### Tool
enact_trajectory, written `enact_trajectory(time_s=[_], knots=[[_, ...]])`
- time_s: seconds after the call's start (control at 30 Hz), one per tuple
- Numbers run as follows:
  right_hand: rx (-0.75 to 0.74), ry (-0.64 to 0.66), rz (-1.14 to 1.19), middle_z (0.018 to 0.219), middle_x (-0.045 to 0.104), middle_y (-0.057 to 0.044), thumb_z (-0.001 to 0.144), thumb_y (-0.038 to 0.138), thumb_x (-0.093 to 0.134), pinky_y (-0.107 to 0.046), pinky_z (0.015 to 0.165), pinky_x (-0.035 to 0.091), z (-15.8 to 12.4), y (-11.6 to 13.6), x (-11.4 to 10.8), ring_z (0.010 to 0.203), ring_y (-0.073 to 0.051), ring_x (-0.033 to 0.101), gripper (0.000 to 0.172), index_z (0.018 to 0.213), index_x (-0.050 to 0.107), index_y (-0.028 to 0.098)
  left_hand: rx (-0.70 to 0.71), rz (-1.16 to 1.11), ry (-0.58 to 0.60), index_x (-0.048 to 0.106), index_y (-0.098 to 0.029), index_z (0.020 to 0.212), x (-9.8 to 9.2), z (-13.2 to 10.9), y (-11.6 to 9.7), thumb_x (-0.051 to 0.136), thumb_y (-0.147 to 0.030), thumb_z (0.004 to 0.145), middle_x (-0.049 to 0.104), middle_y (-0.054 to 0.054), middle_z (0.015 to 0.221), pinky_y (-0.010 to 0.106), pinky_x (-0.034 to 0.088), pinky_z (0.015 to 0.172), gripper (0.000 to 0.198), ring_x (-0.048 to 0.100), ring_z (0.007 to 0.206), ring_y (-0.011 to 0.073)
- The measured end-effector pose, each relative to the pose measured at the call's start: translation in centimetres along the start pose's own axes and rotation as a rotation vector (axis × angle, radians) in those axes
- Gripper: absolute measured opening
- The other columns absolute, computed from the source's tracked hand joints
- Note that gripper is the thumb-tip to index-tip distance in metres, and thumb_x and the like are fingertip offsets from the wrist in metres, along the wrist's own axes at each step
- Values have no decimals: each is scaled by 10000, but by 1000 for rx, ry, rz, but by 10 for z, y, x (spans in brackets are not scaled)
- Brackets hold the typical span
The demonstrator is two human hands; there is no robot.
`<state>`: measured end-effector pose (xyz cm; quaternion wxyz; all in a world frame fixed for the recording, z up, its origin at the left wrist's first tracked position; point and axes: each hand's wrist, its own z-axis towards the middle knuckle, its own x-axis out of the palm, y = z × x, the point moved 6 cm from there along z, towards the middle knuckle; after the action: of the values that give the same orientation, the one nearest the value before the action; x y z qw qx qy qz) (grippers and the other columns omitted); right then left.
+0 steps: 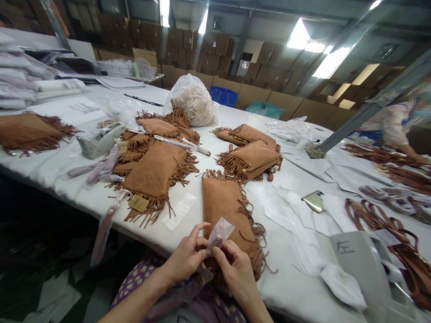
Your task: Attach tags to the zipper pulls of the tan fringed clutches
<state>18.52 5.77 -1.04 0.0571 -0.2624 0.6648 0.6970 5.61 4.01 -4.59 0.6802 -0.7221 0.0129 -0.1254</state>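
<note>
At the near edge of the white bench (84, 193), a small translucent white slip (220, 231) is pinched at its lower end between the fingertips of the left hand (186, 258) and the right hand (235, 269). Both grips are closed on it, apparently so that its free end is kept clear of the fringe. The slip is tilted up and to the right. Directly beneath lies a flat tan suede fringed pouch (225, 208), its long axis running away from the person, fringe down its right side, its near end under the hands. Beyond, more tan fringed pouches (153, 172) are piled, and a tied clear plastic bag (193, 101) stands further off.
</note>
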Motion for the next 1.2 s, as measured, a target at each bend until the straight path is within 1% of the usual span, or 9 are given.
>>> enact_trajectory(time_s=[0.13, 0.2, 0.3, 0.37, 0.63, 0.8, 0.93, 1.1, 1.2], knots=[[19, -74, -68, 704, 610, -24, 812, 454, 588, -260, 614, 412, -1, -4, 1, 657, -176, 546, 280, 773, 673, 190, -2, 132, 8, 319, -228, 1338, 1, -1, -7, 542, -204, 828, 680, 7, 856, 217, 453, 495, 557, 538, 483, 101], [46, -57, -26, 729, 630, -34, 829, 467, 557, -266, 637, 424, 0, -9, 4, 683, -186, 564, 307, 817, 674, 183, 45, 281, -38, 411, -244, 1291, -4, -7, -14, 579, -158, 774, 667, 32, 981, 251, 477, 596, 551, 591, 626, 138], [84, -37, 28, 755, 647, -46, 833, 489, 540, -268, 646, 431, 0, -16, 6, 696, -190, 570, 345, 817, 664, 168, 90, 549, -155, 608, -221, 1050, -15, -17, -20, 626, -126, 708, 633, 46, 971, 298, 450, 764, 355, 577, 855, 206], [93, -52, 41, 727, 632, -39, 826, 501, 546, -261, 632, 426, 0, -18, 6, 681, -183, 558, 356, 773, 649, 164, 54, 599, -145, 648, -205, 913, -16, -22, -16, 584, -150, 758, 633, 42, 861, 295, 430, 753, 177, 573, 825, 207], [128, -79, 116, 672, 614, -27, 800, 503, 581, -253, 594, 422, -1, -17, 6, 642, -172, 544, 352, 726, 639, 163, 25, 430, -133, 639, -186, 806, -7, -18, -9, 500, -194, 838, 639, 16, 739, 242, 427, 637, 143, 588, 640, 151], [47, -108, -22, 686, 619, -29, 800, 460, 603, -252, 604, 416, -3, -8, 2, 649, -176, 555, 296, 720, 666, 182, 8, 296, -122, 598, -179, 761, 2, -10, -15, 506, -236, 849, 584, -11, 669, 217, 434, 547, 139, 567, 565, 126], [44, -115, -65, 733, 653, -43, 803, 437, 604, -263, 640, 431, -8, -10, -2, 688, -197, 586, 264, 774, 696, 192, -92, 24, -118, 552, -171, 843, 5, -6, 4, 594, -257, 806, 574, -20, 666, 215, 459, 534, 103, 601, 574, 132], [80, -62, -21, 729, 663, -38, 831, 442, 560, -262, 629, 438, -12, -12, 1, 688, -197, 591, 287, 799, 692, 189, -119, -253, -72, 478, -219, 1176, 6, -1, 21, 720, -309, 709, 520, -21, 889, 249, 519, 570, 534, 593, 576, 93], [82, -54, -7, 721, 670, -40, 807, 429, 596, -265, 630, 443, -13, -12, 2, 686, -197, 592, 268, 743, 690, 187, -171, -159, -121, 594, -139, 902, 5, 2, 23, 684, -377, 729, 548, -22, 700, 237, 490, 497, 308, 547, 489, 98]])
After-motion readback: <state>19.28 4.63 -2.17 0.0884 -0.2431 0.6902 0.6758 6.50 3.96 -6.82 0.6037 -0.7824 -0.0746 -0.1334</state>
